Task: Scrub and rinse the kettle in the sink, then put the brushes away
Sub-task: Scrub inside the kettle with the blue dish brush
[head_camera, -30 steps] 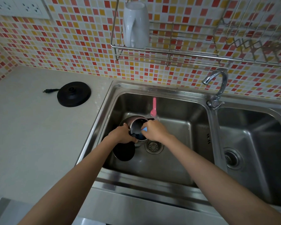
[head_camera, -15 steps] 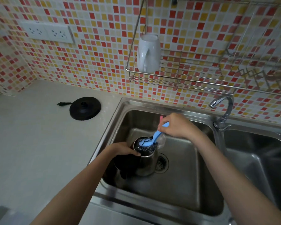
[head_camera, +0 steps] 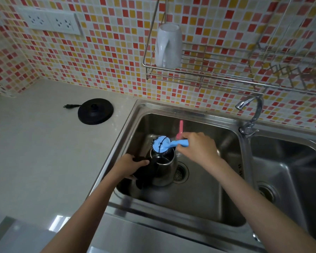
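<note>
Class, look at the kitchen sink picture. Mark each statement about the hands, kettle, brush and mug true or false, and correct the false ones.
1. The left hand grips the kettle by its black handle. True.
2. The blue brush is in the left hand. False: the right hand holds it.
3. The black kettle base lies in the sink. False: it sits on the countertop, left of the sink.
4. A white mug stands upside down on the wire rack. True.
</note>
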